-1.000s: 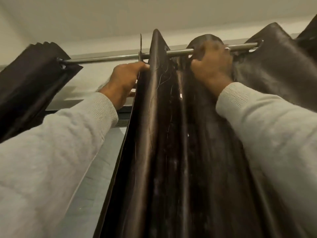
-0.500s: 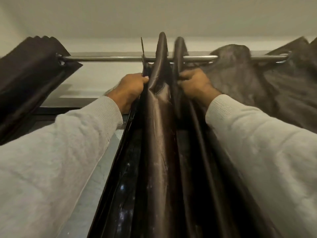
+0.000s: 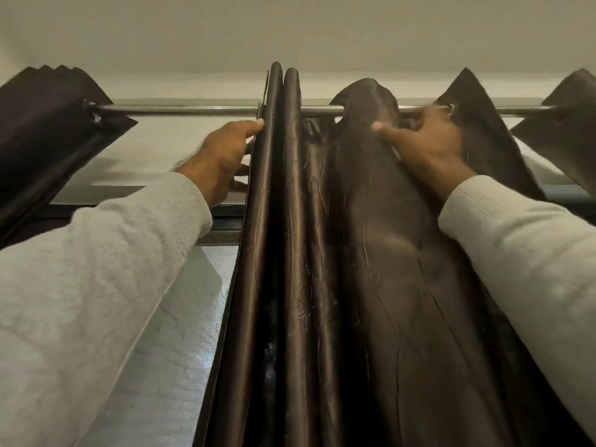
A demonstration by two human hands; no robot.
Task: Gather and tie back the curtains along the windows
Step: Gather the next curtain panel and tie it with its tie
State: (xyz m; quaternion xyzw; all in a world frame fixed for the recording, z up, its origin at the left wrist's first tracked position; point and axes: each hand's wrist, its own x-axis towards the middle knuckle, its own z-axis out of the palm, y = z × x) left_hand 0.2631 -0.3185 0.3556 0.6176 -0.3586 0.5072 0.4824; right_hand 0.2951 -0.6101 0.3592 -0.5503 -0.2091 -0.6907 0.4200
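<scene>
2 hands up at the rod right now. My left hand [image 3: 222, 159] is against the left edge of the dark brown satin curtain [image 3: 354, 253], fingers [image 3: 250, 126] stretched out pretty straight and pressing on the outermost fold just under the silver metal curtain rod [image 3: 200, 109]. My right hand [image 3: 425, 146] is further along, well apart from the left, fingers curled into the fabric right below the rod, gripping a wide fold beside an eyelet. The curtain hangs from the rod in front of me, 2 tight pleats bunched near my left hand and looser folds spreading out to the right. Another bunched-up dark curtain panel [image 3: 48, 124] sits at the far left end of the rod. Both my sleeves are pale grey knit.
</scene>
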